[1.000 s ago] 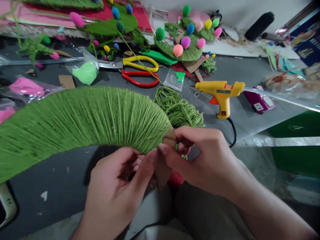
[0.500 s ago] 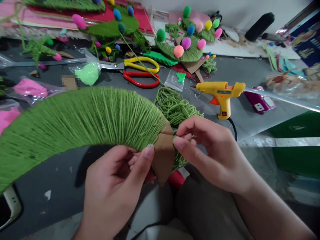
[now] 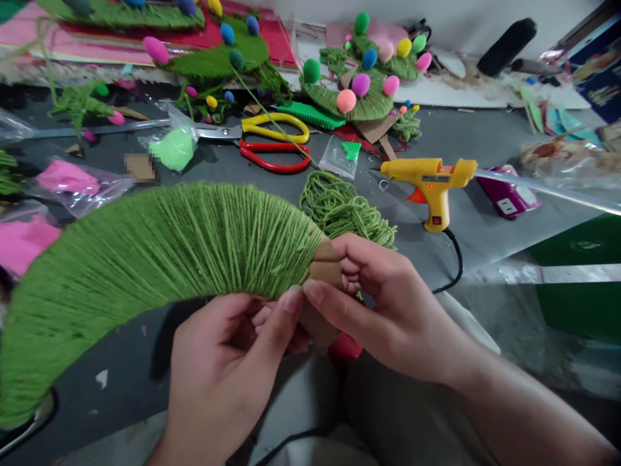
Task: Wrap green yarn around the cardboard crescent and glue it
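A curved cardboard piece, mostly wound in green yarn [image 3: 184,239], spans the left and middle of the view. Its bare cardboard end [image 3: 326,275] points right and down. My left hand [image 3: 233,362] pinches the lower edge near that end, thumb on top. With thumb and bent fingers, my right hand [image 3: 383,304] grips the bare end; its thumb tip lies by the last yarn turns. Behind my right hand rests a loose heap of green yarn [image 3: 347,207]; a strand runs from it up to the back.
A yellow glue gun [image 3: 434,181] with a lit red light stands right of the yarn heap. Scissors [image 3: 276,145] lie behind the wrapped piece. Bags of pink [image 3: 65,176] and green clay lie left. Yarn-covered shapes with coloured balls [image 3: 359,90] line the back.
My right hand has moved left and down onto the bare cardboard end, its thumb now at the yarn's edge. The wrapped piece has shifted slightly down and right with my left hand.
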`<state>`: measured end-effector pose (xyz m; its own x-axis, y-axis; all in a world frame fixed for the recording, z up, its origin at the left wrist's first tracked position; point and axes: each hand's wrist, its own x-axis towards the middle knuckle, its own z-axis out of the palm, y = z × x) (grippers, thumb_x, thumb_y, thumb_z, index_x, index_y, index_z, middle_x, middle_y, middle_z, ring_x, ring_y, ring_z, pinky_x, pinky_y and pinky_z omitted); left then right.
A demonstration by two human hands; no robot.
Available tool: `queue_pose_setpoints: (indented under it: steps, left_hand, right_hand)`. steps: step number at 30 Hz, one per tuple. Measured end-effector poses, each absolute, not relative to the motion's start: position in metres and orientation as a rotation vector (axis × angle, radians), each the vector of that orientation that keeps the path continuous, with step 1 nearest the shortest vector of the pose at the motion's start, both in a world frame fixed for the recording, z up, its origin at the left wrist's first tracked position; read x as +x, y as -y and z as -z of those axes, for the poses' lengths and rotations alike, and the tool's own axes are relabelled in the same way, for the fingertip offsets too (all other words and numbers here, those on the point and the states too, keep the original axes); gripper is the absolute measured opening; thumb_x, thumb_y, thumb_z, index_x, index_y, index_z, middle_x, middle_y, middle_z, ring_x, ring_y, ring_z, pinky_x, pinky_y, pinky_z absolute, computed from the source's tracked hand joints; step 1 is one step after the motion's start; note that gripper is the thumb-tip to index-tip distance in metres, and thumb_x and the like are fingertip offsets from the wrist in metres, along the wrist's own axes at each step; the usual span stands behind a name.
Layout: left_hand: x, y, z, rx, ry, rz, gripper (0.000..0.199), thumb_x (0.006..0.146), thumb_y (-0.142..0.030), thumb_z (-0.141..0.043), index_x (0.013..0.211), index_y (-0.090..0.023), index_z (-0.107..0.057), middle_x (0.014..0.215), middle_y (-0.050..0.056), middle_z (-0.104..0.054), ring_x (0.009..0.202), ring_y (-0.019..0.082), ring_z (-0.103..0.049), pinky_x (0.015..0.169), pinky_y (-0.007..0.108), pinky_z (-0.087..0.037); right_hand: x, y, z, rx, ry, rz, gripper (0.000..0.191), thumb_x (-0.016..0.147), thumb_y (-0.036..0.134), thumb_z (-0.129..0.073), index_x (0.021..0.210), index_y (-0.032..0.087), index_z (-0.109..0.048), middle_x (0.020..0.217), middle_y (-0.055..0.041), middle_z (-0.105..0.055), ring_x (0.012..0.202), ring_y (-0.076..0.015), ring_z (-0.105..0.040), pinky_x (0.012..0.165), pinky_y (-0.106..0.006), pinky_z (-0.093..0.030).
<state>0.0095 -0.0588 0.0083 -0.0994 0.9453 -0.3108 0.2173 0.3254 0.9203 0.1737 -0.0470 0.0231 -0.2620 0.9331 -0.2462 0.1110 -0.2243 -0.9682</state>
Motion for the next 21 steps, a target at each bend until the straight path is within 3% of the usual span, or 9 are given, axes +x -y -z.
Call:
queue_pose_setpoints:
  steps: [7,21]
  left_hand:
    - [0.0065,0.0582,-0.0065,1.115,-1.568,-0.858,0.028,0.08,-0.03,-0.072,0.055,-0.02,-0.066,0.052,-0.003,-0.067,0.048,0.01,-0.063,0.045,0.015,-0.051]
    - [0.0061,0.0578,-0.0061,1.11,-1.535,-0.856,0.027,0.08,-0.03,-0.073,0.055,-0.02,-0.067,0.053,-0.002,-0.068,0.048,0.011,-0.064,0.045,0.015,-0.052]
  right_hand:
    - [0.1726,0.0456,-0.0222,-1.364,1.381,-1.513,0.023,0.089,0.026,-0.069,0.085,0.02,-0.048,0.069,0.0059,-0.047,0.059,-0.0069,-0.046,0.053,-0.021,-0.041]
    - [0.1714,0.045,-0.0218,-1.363,1.416,-1.473,0.024,0.089,0.03,-0.068,0.084,0.02,-0.047,0.068,0.0049,-0.051,0.06,-0.0083,-0.05,0.053,-0.022,-0.043]
